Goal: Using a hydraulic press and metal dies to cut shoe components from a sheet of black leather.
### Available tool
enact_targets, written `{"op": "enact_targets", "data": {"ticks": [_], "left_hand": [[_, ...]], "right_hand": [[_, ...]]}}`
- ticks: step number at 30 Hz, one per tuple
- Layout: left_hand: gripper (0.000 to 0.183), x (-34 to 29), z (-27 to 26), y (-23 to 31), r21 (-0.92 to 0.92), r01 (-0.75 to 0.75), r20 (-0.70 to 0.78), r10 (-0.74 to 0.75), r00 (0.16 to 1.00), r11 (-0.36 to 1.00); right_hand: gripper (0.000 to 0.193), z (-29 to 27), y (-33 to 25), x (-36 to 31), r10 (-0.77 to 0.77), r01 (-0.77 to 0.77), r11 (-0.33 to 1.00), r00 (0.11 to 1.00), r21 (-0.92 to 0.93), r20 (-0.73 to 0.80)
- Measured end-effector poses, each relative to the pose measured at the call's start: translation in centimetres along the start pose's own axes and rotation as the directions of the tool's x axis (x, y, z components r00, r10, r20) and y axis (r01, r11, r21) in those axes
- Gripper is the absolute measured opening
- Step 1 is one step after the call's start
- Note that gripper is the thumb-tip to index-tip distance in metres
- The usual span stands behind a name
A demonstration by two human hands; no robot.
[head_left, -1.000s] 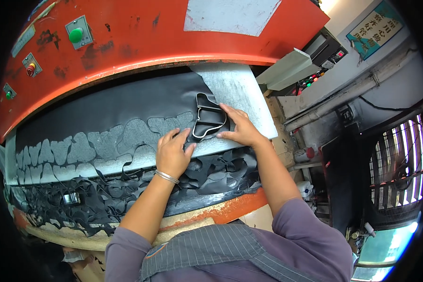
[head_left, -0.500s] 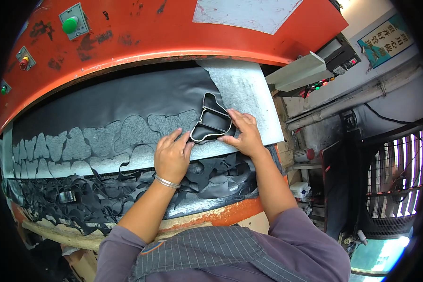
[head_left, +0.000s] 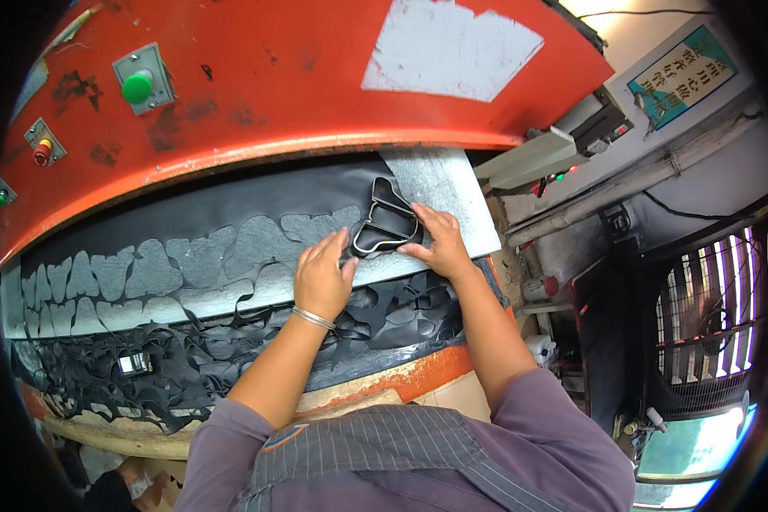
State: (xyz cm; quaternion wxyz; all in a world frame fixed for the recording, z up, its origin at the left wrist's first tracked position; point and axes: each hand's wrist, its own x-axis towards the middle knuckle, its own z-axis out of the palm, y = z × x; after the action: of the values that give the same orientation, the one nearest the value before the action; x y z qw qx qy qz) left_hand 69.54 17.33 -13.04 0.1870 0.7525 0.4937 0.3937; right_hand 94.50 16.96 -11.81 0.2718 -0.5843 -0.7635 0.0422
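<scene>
Metal cutter on black sheet, near right end of pale board: probably stiff, fairly heavy, slick; outer walls look best for grip, rims likely sharp. Right hand clasps right corner between thumb and fingers; left hand, fingers slightly parted, at lower-left corner, contact unclear. Red machine overhangs far side; black scraps crowd near edge.

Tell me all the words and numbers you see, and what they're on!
Wall sign: dark characters on cream and teal; I won't copy them out.
Apron: any lettering by its rainbow patch is too small to read.
White sheet: no writing I can make out.
</scene>
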Motion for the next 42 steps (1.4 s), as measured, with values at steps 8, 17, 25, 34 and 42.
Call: {"op": "enact_targets", "data": {"ticks": [8, 17, 25, 34, 42], "left_hand": [[0.051, -0.2, -21.7, -15.0, -0.223, 0.275, -0.497, -0.352, 0.793, 0.935], [0.064, 1.1, -49.5, -31.4, 0.207, 0.623, -0.930, -0.047, 0.366, 0.755], [0.054, -1.3, -53.4, -28.9, -0.001, 0.361, -0.574, -0.296, 0.764, 0.933], [0.012, -12.4, -27.8, -2.6, -0.003, 0.370, 0.220, -0.361, 0.906, 0.929], [0.015, -15.9, -19.8, 2.0, 0.229, 0.156, 0.127, -0.188, 0.974, 0.961]], "right_hand": [[0.047, -0.5, -9.9, -4.0, 0.168, -0.115, 0.976, 0.938, 0.186, -0.302], [0.045, -0.8, -32.0, 15.4, -0.056, 0.199, 0.866, 0.950, 0.460, -0.306], [0.047, 1.1, -33.1, 17.7, 0.034, 0.045, 0.902, 0.984, 0.430, -0.175], [0.053, -0.8, -28.3, -2.2, -0.170, 0.091, 0.983, 0.765, 0.157, 0.621], [0.045, 0.4, -27.2, -8.3, -0.176, 0.172, 0.984, 0.886, 0.049, 0.428]]}}
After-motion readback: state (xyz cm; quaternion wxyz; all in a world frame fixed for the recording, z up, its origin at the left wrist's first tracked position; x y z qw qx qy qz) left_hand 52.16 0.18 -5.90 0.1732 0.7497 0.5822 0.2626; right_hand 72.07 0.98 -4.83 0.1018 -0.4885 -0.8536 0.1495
